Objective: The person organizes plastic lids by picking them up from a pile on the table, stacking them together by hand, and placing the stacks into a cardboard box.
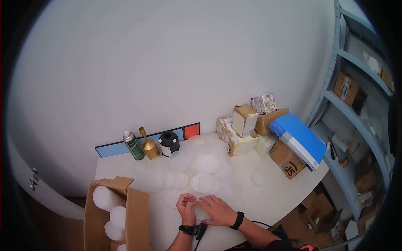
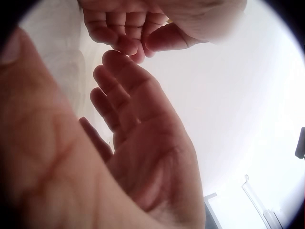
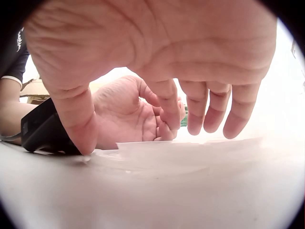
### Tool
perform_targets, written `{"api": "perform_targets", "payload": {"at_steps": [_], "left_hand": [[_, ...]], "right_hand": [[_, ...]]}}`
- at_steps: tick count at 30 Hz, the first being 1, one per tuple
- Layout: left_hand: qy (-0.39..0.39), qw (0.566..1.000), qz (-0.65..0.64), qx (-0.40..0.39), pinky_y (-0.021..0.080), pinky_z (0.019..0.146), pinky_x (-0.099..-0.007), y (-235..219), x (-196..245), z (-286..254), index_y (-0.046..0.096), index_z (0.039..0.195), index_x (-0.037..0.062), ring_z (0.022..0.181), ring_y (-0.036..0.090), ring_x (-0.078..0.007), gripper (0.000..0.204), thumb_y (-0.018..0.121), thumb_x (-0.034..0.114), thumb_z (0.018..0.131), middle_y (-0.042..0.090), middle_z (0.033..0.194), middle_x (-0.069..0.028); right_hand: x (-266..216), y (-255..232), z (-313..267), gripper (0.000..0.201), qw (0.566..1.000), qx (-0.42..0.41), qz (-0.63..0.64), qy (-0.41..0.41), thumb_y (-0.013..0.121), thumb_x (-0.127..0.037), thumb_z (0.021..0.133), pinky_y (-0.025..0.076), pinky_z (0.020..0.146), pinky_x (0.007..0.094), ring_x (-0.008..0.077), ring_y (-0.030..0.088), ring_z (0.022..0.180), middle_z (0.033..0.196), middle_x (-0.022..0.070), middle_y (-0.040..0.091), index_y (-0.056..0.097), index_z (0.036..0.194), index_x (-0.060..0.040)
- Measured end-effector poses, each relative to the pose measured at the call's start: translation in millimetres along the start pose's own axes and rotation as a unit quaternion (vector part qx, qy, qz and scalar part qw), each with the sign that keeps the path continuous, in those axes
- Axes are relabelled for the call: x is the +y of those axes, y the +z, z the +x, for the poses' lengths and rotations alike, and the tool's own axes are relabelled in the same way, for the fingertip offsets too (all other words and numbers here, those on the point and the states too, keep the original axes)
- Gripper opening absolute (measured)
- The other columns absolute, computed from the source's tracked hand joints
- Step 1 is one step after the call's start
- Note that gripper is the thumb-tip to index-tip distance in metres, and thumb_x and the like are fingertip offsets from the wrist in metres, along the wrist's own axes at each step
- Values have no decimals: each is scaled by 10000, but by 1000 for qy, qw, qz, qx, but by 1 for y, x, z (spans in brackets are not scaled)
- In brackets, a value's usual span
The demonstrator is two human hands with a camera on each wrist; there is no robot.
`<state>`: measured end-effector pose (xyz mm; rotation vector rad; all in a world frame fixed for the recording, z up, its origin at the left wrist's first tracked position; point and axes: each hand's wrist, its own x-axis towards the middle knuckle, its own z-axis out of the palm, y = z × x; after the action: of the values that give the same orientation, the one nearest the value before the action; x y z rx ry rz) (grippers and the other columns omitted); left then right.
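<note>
Head view, bottom centre: the translucent disc (image 1: pixel 201 213), perhaps several together, lies flat, round, with no long axis; my right hand (image 1: pixel 218 211), the nearer one, arches over it from the right, fingers apart. My left hand (image 1: pixel 187 209) curves loosely on its left, holding nothing that I can see. A cardboard box (image 1: pixel 138 219) stands lower left, other discs (image 1: pixel 205 184) cover mid-table on the white table (image 1: pixel 255 205), and shelving (image 1: pixel 354 115) rises at right.
</note>
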<state>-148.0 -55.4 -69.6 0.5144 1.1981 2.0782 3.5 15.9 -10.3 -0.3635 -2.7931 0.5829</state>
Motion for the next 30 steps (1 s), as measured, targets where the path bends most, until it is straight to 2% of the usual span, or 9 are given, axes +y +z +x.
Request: {"api": "perform_targets", "payload": {"at_steps": [3, 6, 9, 12, 15, 18, 30], "left_hand": [[3, 1000, -2, 10, 517, 734, -241, 1, -2, 2, 606, 962, -11, 781, 608, -119, 178, 515, -59, 817, 665, 912, -85], [5, 1000, 0, 25, 515, 739, -240, 2, -4, 3, 608, 963, -9, 797, 612, -121, 167, 514, -52, 831, 666, 910, -82], [5, 1000, 5, 18, 508, 743, -244, 1, -3, 4, 609, 960, -8, 804, 610, -126, 160, 517, -46, 834, 667, 902, -81], [5, 1000, 17, 13, 501, 743, -252, -1, -5, 4, 611, 958, -8, 797, 606, -130, 158, 523, -39, 830, 663, 894, -79], [6, 999, 38, 22, 498, 735, -259, 4, -2, 6, 614, 958, -4, 777, 600, -131, 160, 532, -32, 823, 658, 887, -76], [6, 999, 44, 22, 499, 732, -260, 4, -3, 6, 615, 952, -5, 764, 599, -132, 149, 536, -29, 829, 663, 885, -76], [4, 999, 36, 10, 504, 752, -266, 0, -3, 4, 616, 968, 4, 811, 609, -131, 148, 538, -10, 843, 667, 917, -76]], "right_hand": [[5, 0, 3, 746, 1000, 9, -23, -4, 829, -346, 756, 441, 1066, 423, 332, 508, 1255, 1337, 156, 540, 546, 1354, -2], [8, 4, 5, 780, 1000, -13, -25, 13, 820, -393, 767, 435, 1073, 433, 346, 503, 1279, 1373, 178, 534, 531, 1377, -3], [11, 4, 4, 799, 1000, 29, 0, 3, 824, -404, 765, 426, 1084, 439, 356, 500, 1283, 1379, 185, 533, 529, 1389, -3], [9, -8, 4, 823, 999, 34, 2, -10, 831, -390, 755, 420, 1090, 444, 355, 493, 1283, 1368, 191, 530, 511, 1397, 14], [11, -8, -2, 845, 999, -4, -32, -14, 837, -395, 752, 413, 1100, 453, 361, 485, 1297, 1373, 200, 524, 501, 1409, 17], [16, 1, -3, 845, 1000, -6, -4, -6, 839, -405, 751, 413, 1098, 454, 362, 486, 1296, 1374, 200, 524, 504, 1403, 17], [12, 0, -6, 729, 1000, -1, -28, 1, 831, -383, 747, 466, 987, 412, 294, 539, 1211, 1312, 114, 577, 570, 1336, -41]]}}
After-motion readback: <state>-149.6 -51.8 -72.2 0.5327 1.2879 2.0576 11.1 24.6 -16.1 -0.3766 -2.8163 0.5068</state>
